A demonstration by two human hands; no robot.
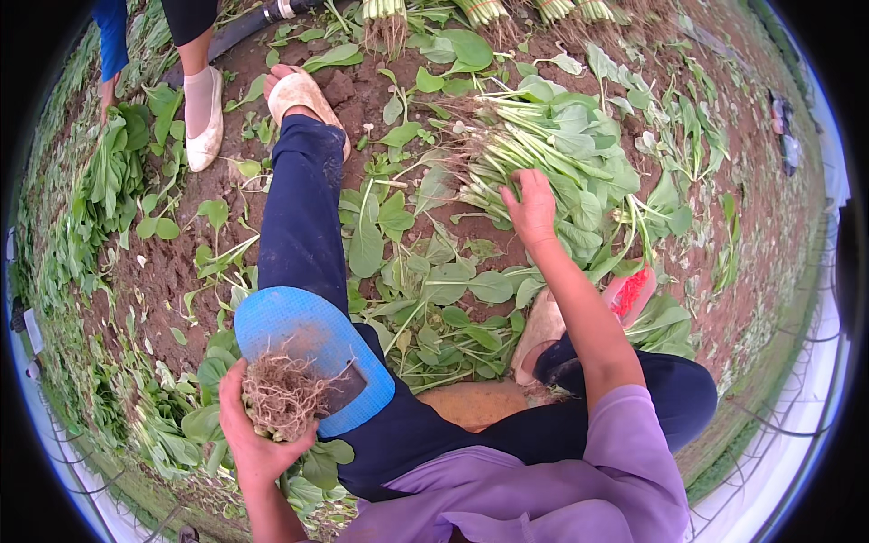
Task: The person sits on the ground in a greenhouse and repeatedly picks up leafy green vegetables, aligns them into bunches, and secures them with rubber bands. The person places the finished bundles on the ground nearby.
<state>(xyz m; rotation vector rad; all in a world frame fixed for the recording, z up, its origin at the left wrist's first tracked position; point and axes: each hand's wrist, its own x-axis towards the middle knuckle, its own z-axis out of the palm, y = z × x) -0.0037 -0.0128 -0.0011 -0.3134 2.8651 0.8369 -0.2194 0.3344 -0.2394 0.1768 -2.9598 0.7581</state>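
My left hand [254,438] grips a bunch of leafy greens, its tangled pale roots [288,397] turned up and its leaves [322,465] hanging below the hand. The roots lie against a blue textured pad [292,319] on my left leg; soil is smeared on the pad. My right hand [533,207] is at a heap of uprooted leafy greens [577,146], its fingers bent among the pale stems. Whether those fingers pinch any stem cannot be made out. The heap's roots point left and its leaves right.
Tied bunches of greens [383,17] lie along the far side. By my right shoe [540,332] is a pinkish container [631,295] with red bands in it. Loose leaves [448,282] cover soil between my legs. At far left, another person's hand [108,95] reaches greens [112,163].
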